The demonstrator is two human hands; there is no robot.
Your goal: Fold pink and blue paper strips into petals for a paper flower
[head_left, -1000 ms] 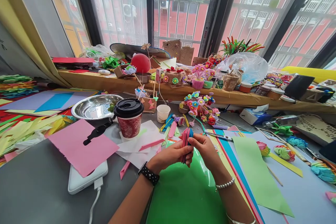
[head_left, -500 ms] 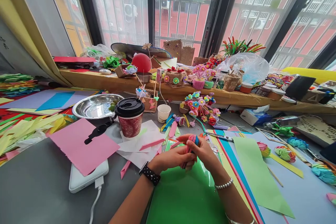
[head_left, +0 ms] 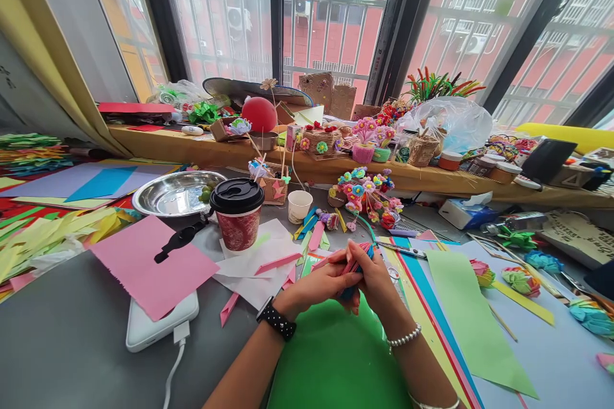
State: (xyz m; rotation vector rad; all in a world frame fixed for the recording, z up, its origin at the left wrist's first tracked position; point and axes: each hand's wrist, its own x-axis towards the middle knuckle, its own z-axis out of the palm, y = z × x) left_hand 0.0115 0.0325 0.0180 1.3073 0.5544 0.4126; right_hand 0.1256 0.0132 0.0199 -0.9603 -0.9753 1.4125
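Both hands meet around a pink-and-blue pleated bundle, which looks like folded paper; fingers cover much of it. My left hand, with a black dotted watch band at the wrist, is closed on its left and lower side, thumb lying across it. My right hand, wearing a beaded bracelet, wraps its right side with the fingertips near the top. Beneath the hands lies a glossy green sheet. Scissors rest just beyond my right hand.
A lidded coffee cup, a metal plate and a white paper cup stand at the back left. Pink paper lies over a white power bank. To the right are a light-green sheet and crumpled paper flowers.
My hands have closed more tightly around the bundle and shifted slightly right. My right fingers now point upward along it, and less of the bundle's lower end shows.
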